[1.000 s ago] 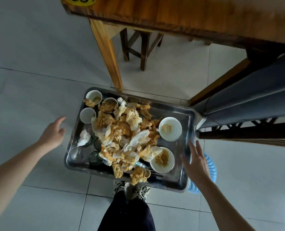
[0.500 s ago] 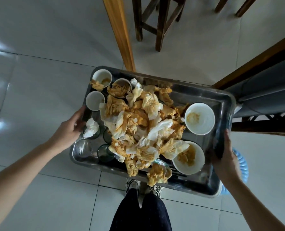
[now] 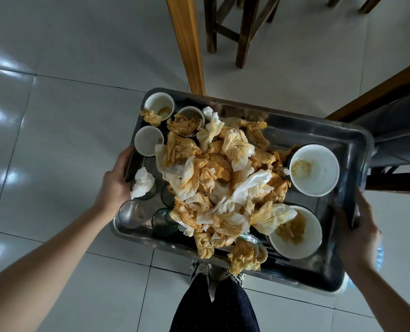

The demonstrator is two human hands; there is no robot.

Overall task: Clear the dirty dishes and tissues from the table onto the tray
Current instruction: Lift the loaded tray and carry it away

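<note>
**Two hands on a loaded tray**

Two grips hold the steel tray [image 3: 302, 127] by its short ends. The left grip [image 3: 114, 185] is curled round the left rim, beside a glass stuffed with a white tissue [image 3: 143, 183]. The right grip [image 3: 357, 228] is wrapped over the right rim, its fingers on the inside of the wall. Whether the tray rests on anything cannot be told.

Everything from the task lies inside the tray. A heap of crumpled, orange-stained tissues [image 3: 218, 185] fills the middle and spills over the near edge. Right of the heap sit two white bowls with food smears, one farther [image 3: 314, 170] and one nearer [image 3: 295, 232], the nearer partly covered by tissue. Three small white cups stand at the far left corner [image 3: 159, 106], [image 3: 148, 144], [image 3: 190, 121], the last packed with stained tissue. A clear ribbed glass [image 3: 131, 214] and a green glass [image 3: 165, 222] stand at the near left corner.

Beyond the tray a light wooden counter leg [image 3: 187, 41] and a dark stool [image 3: 235, 27] stand on the pale tiled floor [image 3: 55, 116]. Below the tray, dark trousers [image 3: 213, 307] and patterned shoes [image 3: 200, 271] show.
</note>
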